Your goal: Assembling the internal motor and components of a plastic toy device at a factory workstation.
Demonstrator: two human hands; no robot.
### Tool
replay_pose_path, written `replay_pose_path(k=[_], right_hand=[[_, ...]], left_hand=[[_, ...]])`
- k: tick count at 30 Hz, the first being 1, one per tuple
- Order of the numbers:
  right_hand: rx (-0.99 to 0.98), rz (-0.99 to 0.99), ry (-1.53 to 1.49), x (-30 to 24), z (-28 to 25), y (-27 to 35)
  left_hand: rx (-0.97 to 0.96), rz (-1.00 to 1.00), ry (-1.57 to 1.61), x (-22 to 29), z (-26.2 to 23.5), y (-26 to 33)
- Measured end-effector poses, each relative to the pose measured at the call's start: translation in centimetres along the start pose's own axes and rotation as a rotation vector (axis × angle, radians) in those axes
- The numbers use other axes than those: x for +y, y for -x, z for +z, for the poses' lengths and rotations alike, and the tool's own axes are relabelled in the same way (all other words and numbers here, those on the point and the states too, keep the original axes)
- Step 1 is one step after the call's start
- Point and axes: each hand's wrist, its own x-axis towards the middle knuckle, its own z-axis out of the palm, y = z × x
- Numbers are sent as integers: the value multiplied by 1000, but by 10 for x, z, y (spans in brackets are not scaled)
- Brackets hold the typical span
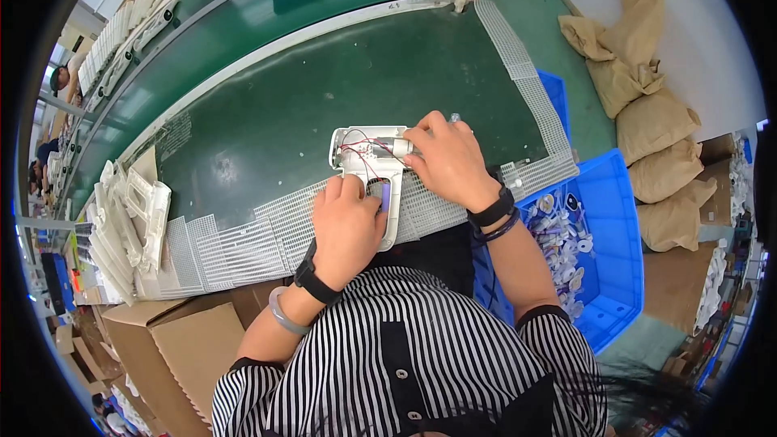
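On the near edge of the green bench, straight ahead of me, lies a white gun-shaped plastic housing half (394,225), its open side up. Thin red and dark wires (366,158) run through its body, and a purple cylinder, likely a battery (385,196), sits in the handle. My left hand (346,222) is closed on the handle's left side, thumb near the purple cylinder. At the right end of the body, my right hand (449,163) closes its fingertips around a white cylindrical part (401,147). A small clear piece (456,117) shows just beyond that hand.
Several white housing shells (121,226) are stacked at the bench's left end. White perforated mats (243,247) line the near edge. A blue bin (619,235) of small parts stands right, below the bench. Brown sacks (655,125) lean by the wall; a cardboard box (174,356) is near left.
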Motion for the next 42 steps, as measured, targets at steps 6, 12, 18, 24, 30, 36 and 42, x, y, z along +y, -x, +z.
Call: replay_pose_path(k=[6,12,18,24,30,36,42], right_hand=[[-12,12,13,-2,-1,2],[-24,6,4,-3,-1,1],[56,-190,116,-21,-19,-10],[-182,-457,0,-39,2,-41],[-416,-478,-23,-27,6,-61],[-451,-505,-27,-32,8,-72],[-480,-511,-46,-28,12,-76]], left_hand=[[39,39,-47,-2,9,4],[-59,127,-21,-15,-9,-5],[-97,-175,660,-41,-27,-5],[-14,-170,531,-45,-8,8],[84,-230,643,-41,0,25],[74,-44,183,-27,-3,39],[10,17,-104,-27,-4,35]])
